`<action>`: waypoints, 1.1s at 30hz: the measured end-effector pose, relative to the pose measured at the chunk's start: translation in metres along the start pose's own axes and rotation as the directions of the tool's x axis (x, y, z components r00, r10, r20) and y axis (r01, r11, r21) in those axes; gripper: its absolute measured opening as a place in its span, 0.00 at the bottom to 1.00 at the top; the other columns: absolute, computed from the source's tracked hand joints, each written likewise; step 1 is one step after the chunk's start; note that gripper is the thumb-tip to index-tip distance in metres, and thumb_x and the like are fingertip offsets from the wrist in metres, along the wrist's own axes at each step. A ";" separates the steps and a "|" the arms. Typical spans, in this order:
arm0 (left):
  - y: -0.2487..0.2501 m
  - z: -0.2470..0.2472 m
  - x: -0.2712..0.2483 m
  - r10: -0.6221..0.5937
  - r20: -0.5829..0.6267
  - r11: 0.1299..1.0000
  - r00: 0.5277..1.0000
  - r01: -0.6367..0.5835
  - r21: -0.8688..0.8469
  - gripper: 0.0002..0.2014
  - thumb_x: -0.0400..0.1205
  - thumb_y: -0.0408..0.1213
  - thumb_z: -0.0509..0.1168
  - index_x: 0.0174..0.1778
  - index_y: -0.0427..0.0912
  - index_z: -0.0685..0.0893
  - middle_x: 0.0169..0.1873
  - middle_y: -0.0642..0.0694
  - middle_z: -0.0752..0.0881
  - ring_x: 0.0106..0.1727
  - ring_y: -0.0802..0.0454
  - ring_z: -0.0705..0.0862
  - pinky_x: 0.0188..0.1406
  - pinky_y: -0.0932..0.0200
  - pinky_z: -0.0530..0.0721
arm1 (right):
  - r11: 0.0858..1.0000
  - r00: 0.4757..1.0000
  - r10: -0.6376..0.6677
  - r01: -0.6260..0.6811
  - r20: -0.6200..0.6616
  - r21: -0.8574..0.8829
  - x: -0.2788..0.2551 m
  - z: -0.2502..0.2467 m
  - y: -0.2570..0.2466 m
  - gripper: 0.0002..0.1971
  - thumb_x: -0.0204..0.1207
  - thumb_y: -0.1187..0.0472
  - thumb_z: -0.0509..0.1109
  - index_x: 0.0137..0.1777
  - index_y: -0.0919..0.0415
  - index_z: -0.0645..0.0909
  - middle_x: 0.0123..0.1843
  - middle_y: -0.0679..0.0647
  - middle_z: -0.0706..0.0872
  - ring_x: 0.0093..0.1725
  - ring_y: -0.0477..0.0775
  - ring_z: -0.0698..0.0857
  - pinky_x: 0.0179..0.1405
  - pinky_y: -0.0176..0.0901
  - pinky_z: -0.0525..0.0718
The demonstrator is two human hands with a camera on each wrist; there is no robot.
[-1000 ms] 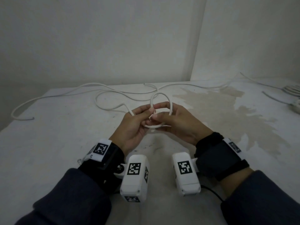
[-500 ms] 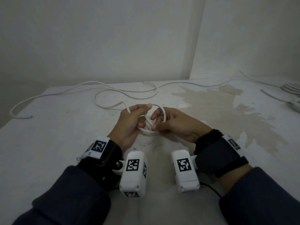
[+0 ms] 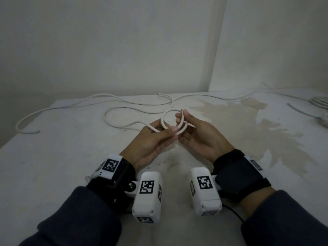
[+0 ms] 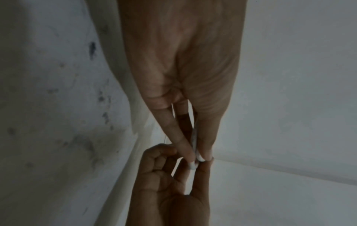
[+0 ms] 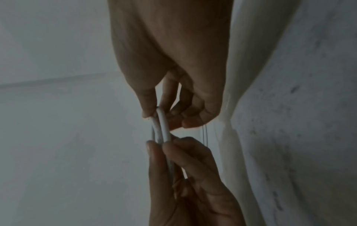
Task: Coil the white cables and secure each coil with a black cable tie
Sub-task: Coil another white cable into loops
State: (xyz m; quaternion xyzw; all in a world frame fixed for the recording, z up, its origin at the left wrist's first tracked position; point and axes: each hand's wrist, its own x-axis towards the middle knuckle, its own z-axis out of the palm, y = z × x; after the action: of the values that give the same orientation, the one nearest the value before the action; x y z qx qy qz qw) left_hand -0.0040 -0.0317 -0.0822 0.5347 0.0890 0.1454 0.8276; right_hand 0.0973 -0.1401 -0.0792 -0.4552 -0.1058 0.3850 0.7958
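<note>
A small coil point(image 3: 166, 116) of white cable is held up between both hands above the table's middle. My left hand point(image 3: 159, 137) pinches the coil's lower part between thumb and fingers, with the loose cable point(image 3: 115, 124) trailing off to the left. My right hand point(image 3: 192, 132) holds the coil's right side, its fingertips pinching the cut cable end point(image 3: 182, 110) at the top. The right wrist view shows two white cable strands point(image 5: 161, 126) side by side between both hands' fingertips. In the left wrist view only a short bit of cable point(image 4: 194, 162) shows between the fingertips. No black cable tie is visible.
The loose cable winds over the white table point(image 3: 62, 166) toward its far left edge. A second white cable point(image 3: 221, 97) runs along the back to the right. Another coiled white cable point(image 3: 321, 102) and a lead lie at the far right. A brownish stain point(image 3: 248, 125) marks the table.
The hands have turned the coil and lifted it slightly, so the loop now stands open above the fingers. The right fingertips now pinch the cable's cut end at the top.
</note>
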 end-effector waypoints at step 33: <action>0.003 0.022 0.005 0.044 -0.307 0.952 0.951 0.053 0.301 0.14 0.89 0.43 0.51 0.66 0.41 0.61 0.35 0.44 0.76 0.22 0.59 0.70 0.16 0.67 0.70 | 0.773 0.951 -0.082 0.250 0.299 -0.583 -0.010 -0.001 -0.008 0.08 0.83 0.64 0.65 0.41 0.62 0.72 0.25 0.54 0.74 0.24 0.48 0.68 0.27 0.42 0.73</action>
State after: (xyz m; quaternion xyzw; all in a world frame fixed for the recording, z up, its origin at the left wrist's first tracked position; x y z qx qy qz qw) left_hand 0.0064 -0.0476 -0.0706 0.6265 0.2406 0.2103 0.7109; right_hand 0.0948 -0.1499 -0.0716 -0.6239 -0.3673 0.3128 0.6148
